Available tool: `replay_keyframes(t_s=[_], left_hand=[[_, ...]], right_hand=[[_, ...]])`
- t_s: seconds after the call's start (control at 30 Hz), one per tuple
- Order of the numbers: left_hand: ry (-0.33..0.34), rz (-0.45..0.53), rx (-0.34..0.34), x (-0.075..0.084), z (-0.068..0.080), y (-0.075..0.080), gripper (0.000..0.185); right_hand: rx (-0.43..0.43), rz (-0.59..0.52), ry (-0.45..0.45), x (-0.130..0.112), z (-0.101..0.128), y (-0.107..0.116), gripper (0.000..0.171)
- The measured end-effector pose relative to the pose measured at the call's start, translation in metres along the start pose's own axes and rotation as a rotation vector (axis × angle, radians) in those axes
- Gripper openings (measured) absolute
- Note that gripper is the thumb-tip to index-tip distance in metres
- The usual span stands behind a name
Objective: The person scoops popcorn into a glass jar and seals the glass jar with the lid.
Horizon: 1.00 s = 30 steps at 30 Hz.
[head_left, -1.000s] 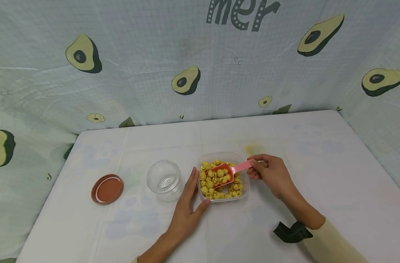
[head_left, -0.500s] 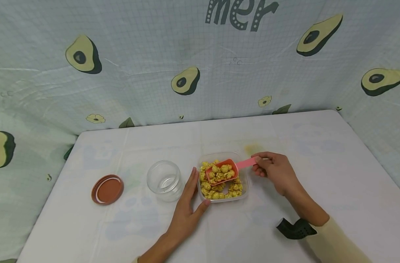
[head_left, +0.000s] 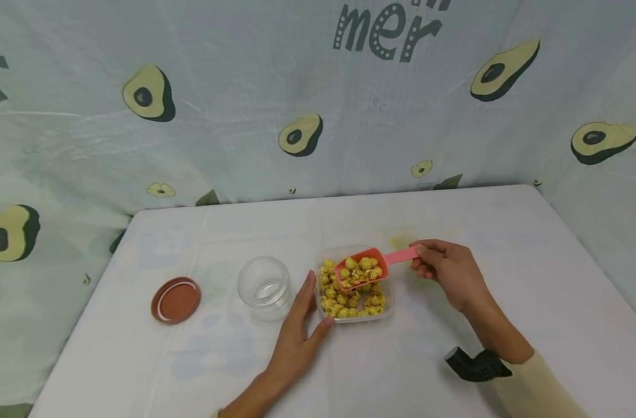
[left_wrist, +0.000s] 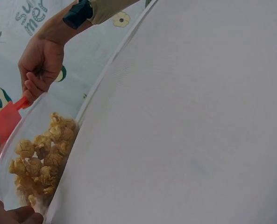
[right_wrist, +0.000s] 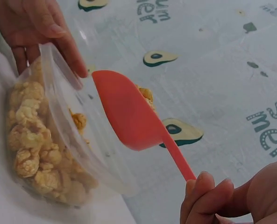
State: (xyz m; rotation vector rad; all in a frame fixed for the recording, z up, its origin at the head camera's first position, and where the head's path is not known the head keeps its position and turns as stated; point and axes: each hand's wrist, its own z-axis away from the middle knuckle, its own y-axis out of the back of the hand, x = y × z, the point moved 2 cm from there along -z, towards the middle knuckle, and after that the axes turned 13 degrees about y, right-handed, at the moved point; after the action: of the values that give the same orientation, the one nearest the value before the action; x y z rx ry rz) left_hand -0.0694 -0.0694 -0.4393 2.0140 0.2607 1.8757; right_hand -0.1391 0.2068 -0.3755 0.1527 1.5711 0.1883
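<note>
My right hand (head_left: 448, 270) pinches the end of a pink scoop's handle (head_left: 403, 255). Its bowl, a scoop (right_wrist: 126, 109) heaped with yellow popcorn (head_left: 360, 270), is held level above a clear plastic container (head_left: 390, 310). More caramel-coated popcorn (left_wrist: 45, 163) lies in that container, with a bare patch of its floor showing. My left hand (head_left: 294, 342) rests with straight, spread fingers against the container's left side, thumb at the near corner. Left of that hand stands a clear round jar (head_left: 262, 284) with nothing in it, its mouth uncovered.
A reddish-brown round lid (head_left: 176, 300) lies on the white-covered table (head_left: 427, 342), left of the jar. Behind the table hangs an avocado-print cloth (head_left: 218, 87). A black device (head_left: 477, 366) sits on the right wrist.
The scoop has risen out of the popcorn with a load, and my right hand has shifted slightly right. My left hand stays at the container. The head view has tilted a little.
</note>
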Motion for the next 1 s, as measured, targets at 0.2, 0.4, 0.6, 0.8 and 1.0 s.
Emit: replay_keyframes(t_s=[0.2, 0.4, 0.6, 0.8, 1.0], left_hand=[[0.13, 0.069, -0.06, 0.008, 0.019, 0.007, 0.072], [0.195, 0.124, -0.075, 0.021, 0.044, 0.022, 0.068], [-0.104, 0.206, 0.05, 0.025, 0.063, 0.049, 0.067], [-0.499, 0.358, 0.278, 0.023, 0.056, 0.086, 0.053], [-0.3, 0.262, 0.372, 0.006, 0.038, 0.109, 0.077]], right_hand=[[-0.011, -0.093, 0.038, -0.009, 0.002, -0.001, 0.039], [-0.013, -0.164, 0.062, -0.022, 0.002, -0.005, 0.041], [-0.016, -0.149, 0.067, -0.031, -0.002, -0.016, 0.041], [-0.007, -0.135, 0.081, -0.038, -0.007, -0.028, 0.038], [-0.008, -0.159, 0.078, -0.048, -0.012, -0.043, 0.035]])
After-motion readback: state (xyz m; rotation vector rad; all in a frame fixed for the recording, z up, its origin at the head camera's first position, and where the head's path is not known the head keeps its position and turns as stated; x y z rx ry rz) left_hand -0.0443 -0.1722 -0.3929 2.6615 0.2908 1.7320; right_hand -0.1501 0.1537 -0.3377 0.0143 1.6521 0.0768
